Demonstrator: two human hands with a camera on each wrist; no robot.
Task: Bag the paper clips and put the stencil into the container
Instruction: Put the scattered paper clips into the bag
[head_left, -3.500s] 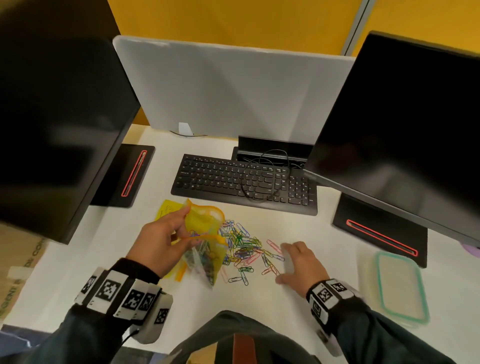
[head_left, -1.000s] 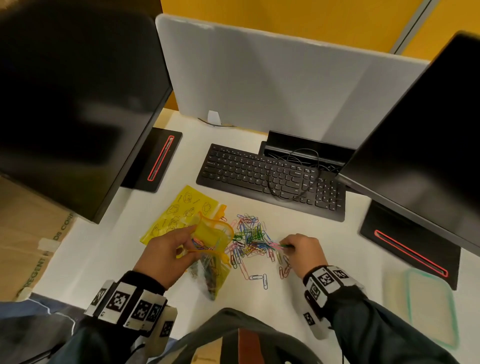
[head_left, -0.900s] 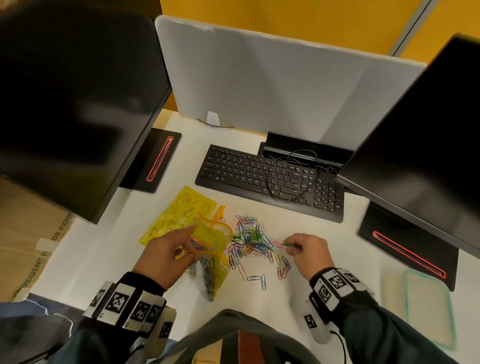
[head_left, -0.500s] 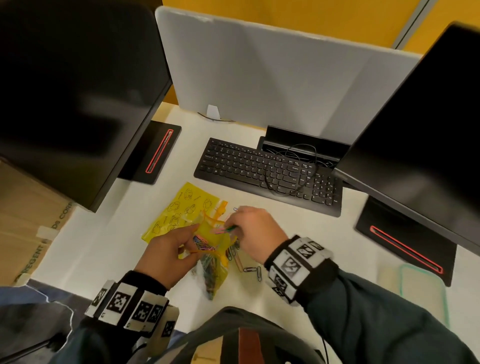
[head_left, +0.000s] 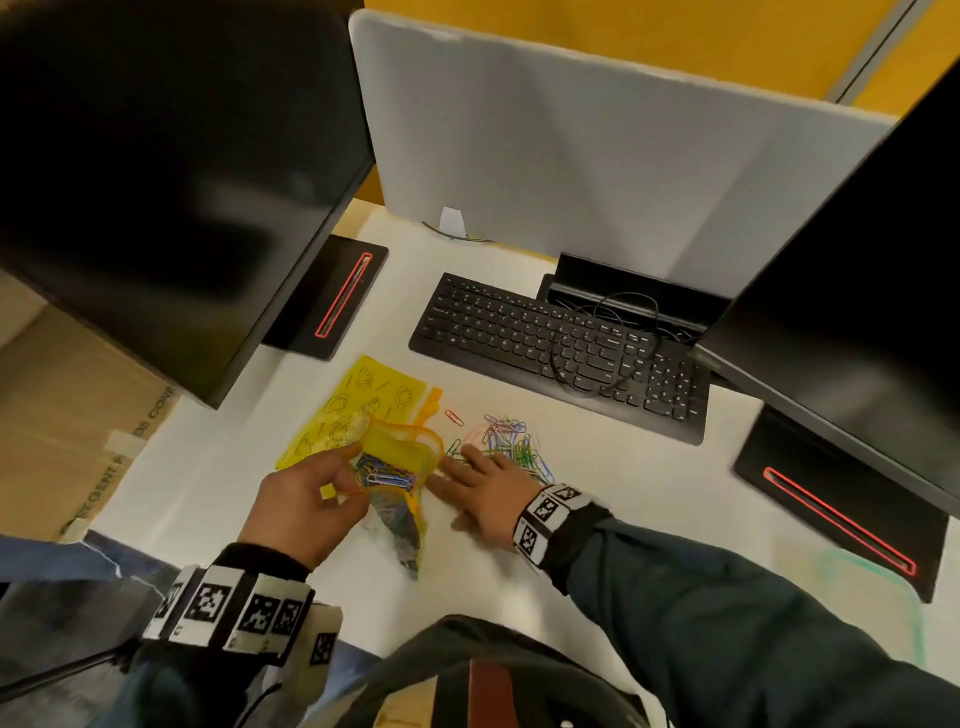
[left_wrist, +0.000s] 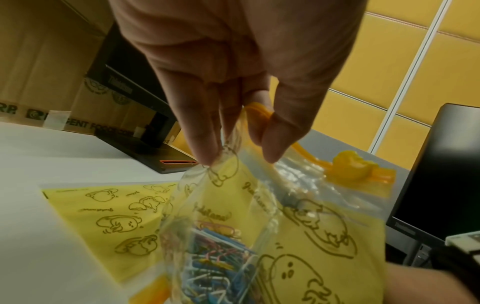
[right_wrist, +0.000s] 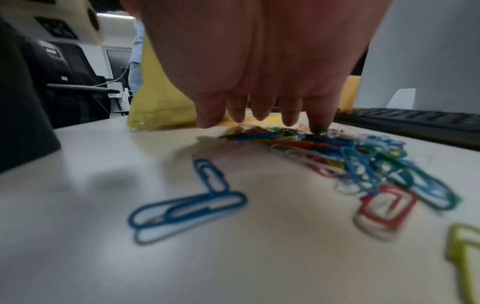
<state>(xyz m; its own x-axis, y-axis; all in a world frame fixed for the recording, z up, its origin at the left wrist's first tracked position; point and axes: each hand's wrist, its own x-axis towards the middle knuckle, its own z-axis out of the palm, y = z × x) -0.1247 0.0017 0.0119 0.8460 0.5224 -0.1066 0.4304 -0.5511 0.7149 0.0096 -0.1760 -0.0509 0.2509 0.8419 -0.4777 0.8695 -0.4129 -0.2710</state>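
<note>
My left hand pinches the top edge of a clear and yellow zip bag and holds its mouth open above the desk. Several coloured paper clips lie in the bag. The left fingers and thumb grip the bag's rim near the orange zip slider. My right hand lies flat with straight fingers beside the loose paper clip pile. Its fingertips touch the pile's near edge. The yellow stencil lies flat behind the bag.
A black keyboard with a cable on it sits behind the clips. Two monitors on black stands flank the desk. The container with a green rim is blurred at the lower right. One red clip lies apart.
Half a second ago my right hand was at the bag's mouth with clips. It has since moved back right and down onto the desk by the pile. The left hand still holds the bag.
</note>
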